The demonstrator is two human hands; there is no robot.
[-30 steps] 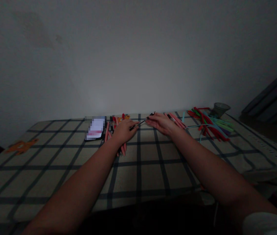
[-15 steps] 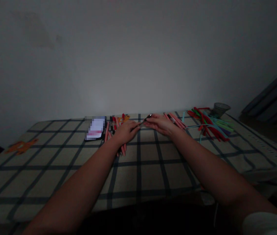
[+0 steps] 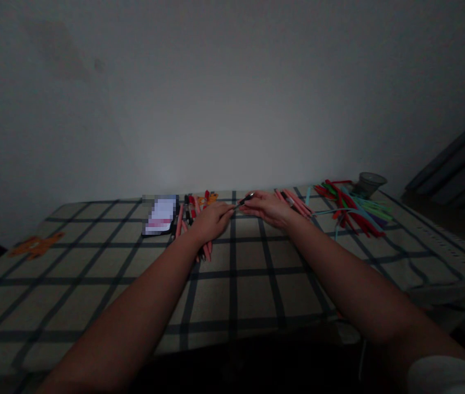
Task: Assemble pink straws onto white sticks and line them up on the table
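A slim dark pen [image 3: 245, 199] with a shiny end is held between my two hands over the far part of the table. My left hand [image 3: 211, 222] is closed, its fingertips pinching the thin end of the pen. From the other side, my right hand [image 3: 268, 209] grips the dark, shiny end between thumb and fingers. Several pink and black pens [image 3: 181, 220] lie beside and partly under my left hand. Behind my right wrist is another group of pink pens [image 3: 296, 202]. The dim light hides the finer details of the pen.
A checked cloth [image 3: 253, 295] covers the table, which meets a wall at the back. A phone [image 3: 161, 214] with a lit screen lies to the left. At the right are red, green and blue strips [image 3: 349, 210] and a clear cup [image 3: 368, 183].
Both hands keep their hold on the pen and stay almost in place. The fingers of my right hand have shifted slightly left along it.
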